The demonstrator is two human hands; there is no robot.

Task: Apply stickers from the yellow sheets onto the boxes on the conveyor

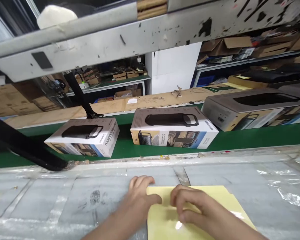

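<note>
A pale yellow sheet (pixel 215 200) lies on the plastic-covered work surface (pixel 65 193) close in front of me. My left hand (pixel 140 195) rests at the sheet's upper left corner, fingers curled with the thumb pressed on its edge. My right hand (pixel 192 208) lies on top of the sheet, fingers bent and pinched together near the middle. What the fingertips hold, if anything, is too small to make out.
Beyond the work surface runs a green conveyor belt (pixel 252 136) carrying three printed product boxes: left (pixel 86 136), middle (pixel 172 126), right (pixel 255 108). A black bar (pixel 22 146) slants in at left. A grey metal beam (pixel 140 33) hangs overhead. Shelves with cardboard stand behind.
</note>
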